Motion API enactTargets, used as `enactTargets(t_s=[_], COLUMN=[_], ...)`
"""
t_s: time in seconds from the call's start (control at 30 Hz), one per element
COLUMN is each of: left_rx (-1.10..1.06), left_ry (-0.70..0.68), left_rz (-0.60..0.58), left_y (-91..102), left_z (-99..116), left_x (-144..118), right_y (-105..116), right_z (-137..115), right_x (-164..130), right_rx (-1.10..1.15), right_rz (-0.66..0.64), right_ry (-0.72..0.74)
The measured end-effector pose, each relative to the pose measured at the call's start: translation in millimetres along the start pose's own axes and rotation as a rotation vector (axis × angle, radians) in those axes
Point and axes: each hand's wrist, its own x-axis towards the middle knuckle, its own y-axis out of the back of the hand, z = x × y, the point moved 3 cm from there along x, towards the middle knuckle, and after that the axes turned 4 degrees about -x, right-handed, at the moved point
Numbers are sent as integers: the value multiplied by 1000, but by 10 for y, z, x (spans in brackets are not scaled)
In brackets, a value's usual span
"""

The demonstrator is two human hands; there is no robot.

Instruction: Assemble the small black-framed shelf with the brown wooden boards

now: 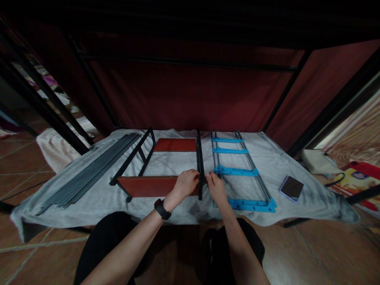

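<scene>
**Hands meet at a shelf frame**

A black side rail (200,166) of a small rack (red-brown boards) lies on a grey towel (297,166). The left hand (186,183) grips its lower end; right hand (216,187) fingers pinch beside it. Blue-runged frame (240,172), phone (291,188) lie right.

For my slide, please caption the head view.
Both hands grip a black frame bar beside red shelf boards on a grey cloth.
</scene>
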Motion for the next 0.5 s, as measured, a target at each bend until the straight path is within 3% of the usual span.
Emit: enactTargets(t_s=[0.3,0.5], left_rx=[-29,-36], left_ry=[5,-12], left_rz=[-10,13], left_y=[-16,-31], left_z=[-37,-39], left_x=[5,6], right_y=[68,20], right_z=[90,36], right_x=[13,0], right_rx=[288,68], right_rz=[-86,-57], right_ry=[-11,19])
